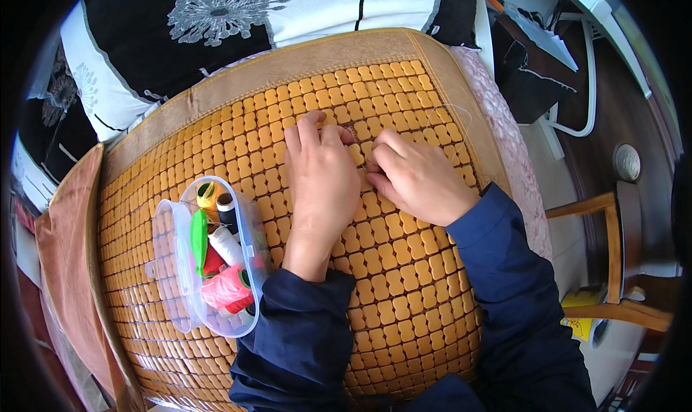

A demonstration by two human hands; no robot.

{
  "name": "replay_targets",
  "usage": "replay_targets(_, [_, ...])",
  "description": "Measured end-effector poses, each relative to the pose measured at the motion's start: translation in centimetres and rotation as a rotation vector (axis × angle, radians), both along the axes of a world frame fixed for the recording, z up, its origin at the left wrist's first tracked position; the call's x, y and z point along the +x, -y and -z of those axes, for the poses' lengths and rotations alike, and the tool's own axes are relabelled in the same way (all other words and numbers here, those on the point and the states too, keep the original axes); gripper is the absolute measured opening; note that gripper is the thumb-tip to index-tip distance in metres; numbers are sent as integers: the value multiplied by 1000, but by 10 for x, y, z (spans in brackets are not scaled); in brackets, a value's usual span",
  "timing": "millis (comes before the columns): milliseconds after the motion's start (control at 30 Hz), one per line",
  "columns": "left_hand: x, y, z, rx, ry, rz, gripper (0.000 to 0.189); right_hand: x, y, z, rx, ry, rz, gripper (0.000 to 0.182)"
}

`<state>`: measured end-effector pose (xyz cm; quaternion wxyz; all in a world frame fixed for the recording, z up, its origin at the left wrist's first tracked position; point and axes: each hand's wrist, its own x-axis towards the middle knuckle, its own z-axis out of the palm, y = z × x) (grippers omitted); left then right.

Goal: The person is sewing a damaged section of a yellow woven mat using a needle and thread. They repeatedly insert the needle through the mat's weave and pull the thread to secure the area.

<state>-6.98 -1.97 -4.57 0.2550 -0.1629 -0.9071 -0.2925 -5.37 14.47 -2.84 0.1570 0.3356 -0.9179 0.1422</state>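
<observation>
My left hand [323, 174] lies on a mat of small bamboo tiles [400, 298], its fingers bent over a spot where the cord netting shows between tiles. Just to its right, my right hand [413, 177] rests on the mat with thumb and index finger pinched together; a needle between them cannot be made out. A thin pale thread [469, 121] loops over the tiles and the mat's border beyond the right hand. Left of my left forearm stands an open clear plastic box [254, 217] holding a white spool [227, 245], pink thread [224, 288], yellow thread [208, 194] and a green item [199, 241].
Black and white patterned bedding [227, 12] lies along the mat's far edge. A brown cloth [67, 223] is at the left. On the right are a wooden chair [613, 250], a dark box [527, 82] and a yellow object [581, 314] on the floor.
</observation>
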Motion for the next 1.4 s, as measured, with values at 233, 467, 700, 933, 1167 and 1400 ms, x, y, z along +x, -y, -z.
replay_targets(233, [1,1,-1,24,16,17,13,0,1,0,11,-9,-8,18])
replay_targets(467, [1,1,-3,52,25,19,14,-2,3,1,36,-68,2,15])
replay_targets(700, [0,2,-2,60,47,18,14,-3,3,3,52,-112,-8,13])
replay_targets(933, [-1,2,-1,62,-5,20,17,-3,4,5,26,-143,-31,16])
replay_targets(1167, [1,1,-2,88,9,15,16,-2,4,4,-30,-86,-25,19])
replay_targets(1400, [0,1,-1,109,17,12,14,-4,5,5,-40,-121,-56,19])
